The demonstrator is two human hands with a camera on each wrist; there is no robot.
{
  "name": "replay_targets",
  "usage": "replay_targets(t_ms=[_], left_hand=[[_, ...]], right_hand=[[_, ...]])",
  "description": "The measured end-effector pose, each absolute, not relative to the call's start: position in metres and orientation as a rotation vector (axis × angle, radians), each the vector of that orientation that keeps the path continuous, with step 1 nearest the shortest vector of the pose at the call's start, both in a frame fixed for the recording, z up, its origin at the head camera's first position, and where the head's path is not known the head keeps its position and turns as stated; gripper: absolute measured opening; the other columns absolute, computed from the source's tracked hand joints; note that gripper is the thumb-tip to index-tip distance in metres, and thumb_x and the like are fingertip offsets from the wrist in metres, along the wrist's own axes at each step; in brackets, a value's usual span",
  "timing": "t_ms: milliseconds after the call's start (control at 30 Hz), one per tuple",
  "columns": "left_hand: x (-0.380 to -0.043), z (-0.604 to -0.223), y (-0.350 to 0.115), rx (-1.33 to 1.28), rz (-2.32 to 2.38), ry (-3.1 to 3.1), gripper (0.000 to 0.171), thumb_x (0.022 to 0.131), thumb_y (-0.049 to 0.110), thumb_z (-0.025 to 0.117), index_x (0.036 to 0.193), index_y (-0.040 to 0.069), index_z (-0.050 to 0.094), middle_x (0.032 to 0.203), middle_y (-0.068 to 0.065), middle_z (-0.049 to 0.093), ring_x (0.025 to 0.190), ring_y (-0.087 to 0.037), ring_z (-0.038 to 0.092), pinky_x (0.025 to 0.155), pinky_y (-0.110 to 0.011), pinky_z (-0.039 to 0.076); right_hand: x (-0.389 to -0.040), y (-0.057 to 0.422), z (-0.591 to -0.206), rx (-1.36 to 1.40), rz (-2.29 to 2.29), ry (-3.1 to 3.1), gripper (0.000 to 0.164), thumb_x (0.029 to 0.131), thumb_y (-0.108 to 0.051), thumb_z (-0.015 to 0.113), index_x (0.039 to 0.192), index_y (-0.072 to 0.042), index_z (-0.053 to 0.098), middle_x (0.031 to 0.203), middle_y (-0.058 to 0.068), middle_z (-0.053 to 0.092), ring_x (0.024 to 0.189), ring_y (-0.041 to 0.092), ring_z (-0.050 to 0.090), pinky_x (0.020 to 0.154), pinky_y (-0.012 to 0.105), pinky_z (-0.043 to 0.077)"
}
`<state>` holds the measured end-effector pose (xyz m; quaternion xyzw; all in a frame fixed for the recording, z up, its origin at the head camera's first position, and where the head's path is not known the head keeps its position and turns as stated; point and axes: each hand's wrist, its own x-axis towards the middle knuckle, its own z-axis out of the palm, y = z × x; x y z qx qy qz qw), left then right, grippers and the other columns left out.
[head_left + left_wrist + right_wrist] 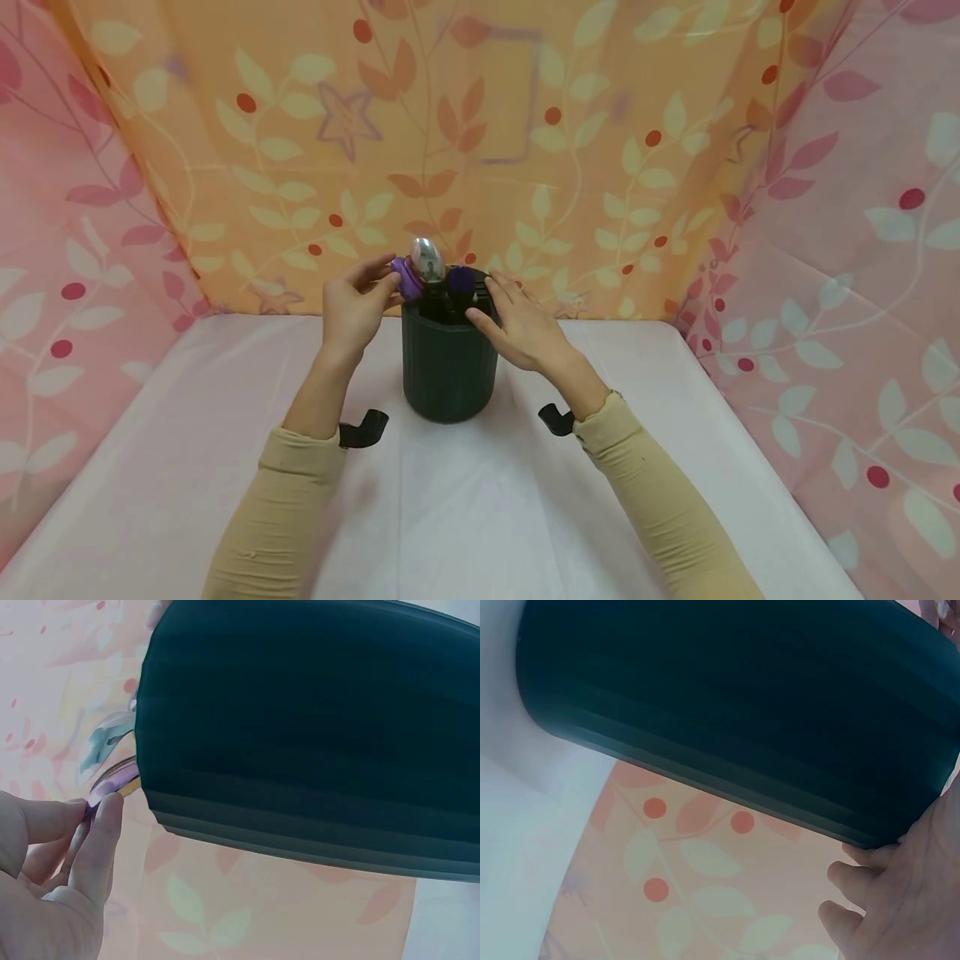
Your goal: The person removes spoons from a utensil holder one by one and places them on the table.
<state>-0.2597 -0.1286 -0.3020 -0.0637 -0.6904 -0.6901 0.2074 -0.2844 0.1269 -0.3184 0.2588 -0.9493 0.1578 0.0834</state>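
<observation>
A dark green ribbed bin [448, 375] stands upright between the hands. My left hand [354, 304] pinches a purple object [407, 278] at the bin's left rim, between thumb and fingertips. In the left wrist view, the left hand [64, 862] holds the edge of this purple piece [116, 778], which has a yellowish strip; its kind is unclear. Beside it, a shiny silver rounded head [427, 259] and a dark purple rounded top [461, 282] stick up from the bin. My right hand [525, 327] rests at the right rim with fingers extended; in the right wrist view, its fingers [853, 883] are spread beside the bin.
A white cloth [465, 517] covers the table under the bin. An orange leaf-patterned curtain [480, 192] hangs behind it, with pink curtains at the left [67, 250] and right [862, 292]. Black wrist mounts [365, 429] stick out at both cuffs.
</observation>
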Motion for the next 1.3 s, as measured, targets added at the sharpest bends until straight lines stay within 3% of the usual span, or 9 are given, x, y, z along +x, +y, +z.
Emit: replay_targets(t_ms=[800,1300], left_hand=[[-0.236,-0.274,-0.140,-0.231,-1.852,-1.737,0.033,0.097,-0.001,0.070,0.131,-0.002,0.069,0.111,-0.009,0.068,0.097,-0.018,0.071,0.081,-0.024,0.061],[-0.219,-0.253,-0.154,-0.267,-1.927,-1.477,0.031,0.093,-0.006,0.073,0.123,-0.001,0.073,0.106,-0.011,0.067,0.092,-0.019,0.072,0.078,-0.028,0.061]], right_hand=[[-0.286,0.127,-0.319,0.787,0.478,-2.846,0.090,0.105,-0.072,0.023,0.166,-0.006,0.019,0.174,0.008,0.013,0.160,0.026,0.013,0.130,0.046,0.007],[-0.285,0.128,-0.320,0.789,0.464,-2.840,0.092,0.104,-0.073,0.020,0.166,-0.005,0.018,0.175,0.007,0.012,0.160,0.025,0.013,0.130,0.046,0.006]])
